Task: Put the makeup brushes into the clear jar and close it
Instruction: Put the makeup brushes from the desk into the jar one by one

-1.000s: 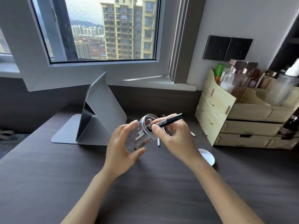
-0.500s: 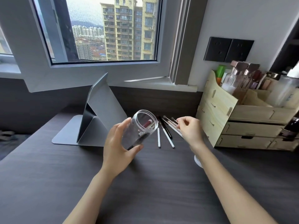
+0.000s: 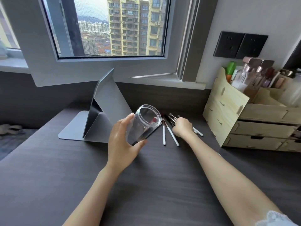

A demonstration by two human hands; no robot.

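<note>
My left hand (image 3: 122, 144) is wrapped around the clear jar (image 3: 143, 124) and holds it tilted just above the dark table (image 3: 48, 176), open mouth facing up and right. A red-tipped brush and a dark brush (image 3: 154, 120) show inside the jar. Several makeup brushes (image 3: 171, 136) with white and dark handles lie fanned on the table just right of the jar. My right hand (image 3: 183, 128) rests on that pile with its fingers curled down around some brushes. White handle ends stick out beyond the hand. No lid is on the jar.
A grey folded tablet stand (image 3: 104, 111) stands left of the jar. A wooden drawer organiser (image 3: 236, 115) full of bottles fills the right side. An open window sash (image 3: 97, 70) hangs over the back of the table.
My right hand let a black brush go into the jar, then moved right and down onto the pile of brushes. The left hand kept the jar and tilted it a little more.
</note>
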